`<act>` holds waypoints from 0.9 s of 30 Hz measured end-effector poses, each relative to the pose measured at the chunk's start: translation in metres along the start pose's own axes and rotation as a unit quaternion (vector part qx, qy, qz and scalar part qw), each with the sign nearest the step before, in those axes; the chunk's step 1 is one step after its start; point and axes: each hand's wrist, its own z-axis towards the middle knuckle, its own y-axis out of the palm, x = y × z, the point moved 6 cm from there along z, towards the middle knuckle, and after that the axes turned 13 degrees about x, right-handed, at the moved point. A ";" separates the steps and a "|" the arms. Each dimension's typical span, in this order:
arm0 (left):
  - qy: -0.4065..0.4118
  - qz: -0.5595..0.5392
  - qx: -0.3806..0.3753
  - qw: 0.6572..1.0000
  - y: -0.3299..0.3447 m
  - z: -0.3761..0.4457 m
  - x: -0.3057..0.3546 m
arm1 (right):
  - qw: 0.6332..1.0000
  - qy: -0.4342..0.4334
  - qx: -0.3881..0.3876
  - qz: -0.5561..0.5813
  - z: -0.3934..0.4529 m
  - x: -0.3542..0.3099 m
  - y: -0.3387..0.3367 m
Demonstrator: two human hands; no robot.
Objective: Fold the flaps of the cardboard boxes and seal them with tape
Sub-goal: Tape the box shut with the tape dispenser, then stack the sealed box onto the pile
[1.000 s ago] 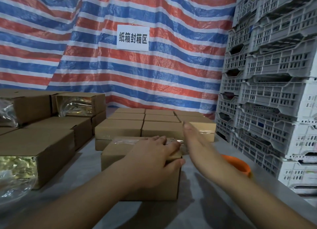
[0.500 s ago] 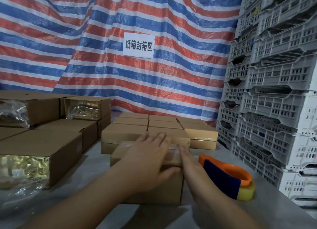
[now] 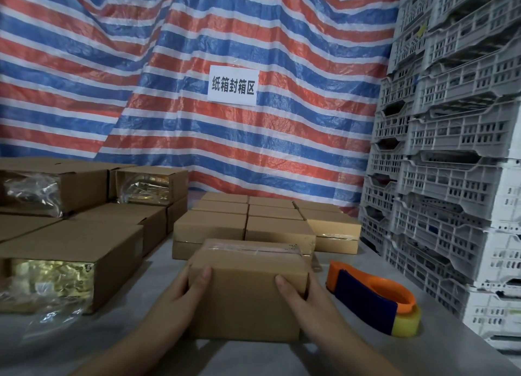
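While held at lower centre: taped box (image 3: 248,299) on grey table (image 3: 352,356).
Left hand (image 3: 180,299): grasping box's left end, thumb on near face.
Right hand (image 3: 304,299): grasping right end likewise.
Seal: clear tape along top.
Tape dispenser (image 3: 375,299): orange, just right, untouched.
Sealed boxes (image 3: 242,223): stacked behind.
Open boxes (image 3: 70,263): left.

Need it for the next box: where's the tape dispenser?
Head view, right side: the tape dispenser lies on the table, right of the held box.
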 end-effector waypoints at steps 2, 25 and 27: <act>0.009 0.000 0.000 1.000 -0.002 -0.001 -0.006 | 1.000 -0.006 -0.006 -0.001 0.000 0.002 0.000; 0.038 0.083 -0.099 0.991 0.297 0.121 0.135 | 0.964 0.131 0.219 -0.079 0.222 -0.021 -0.227; 0.042 0.155 -0.100 0.982 0.317 0.135 0.126 | 0.961 0.172 0.193 -0.096 0.239 0.004 -0.231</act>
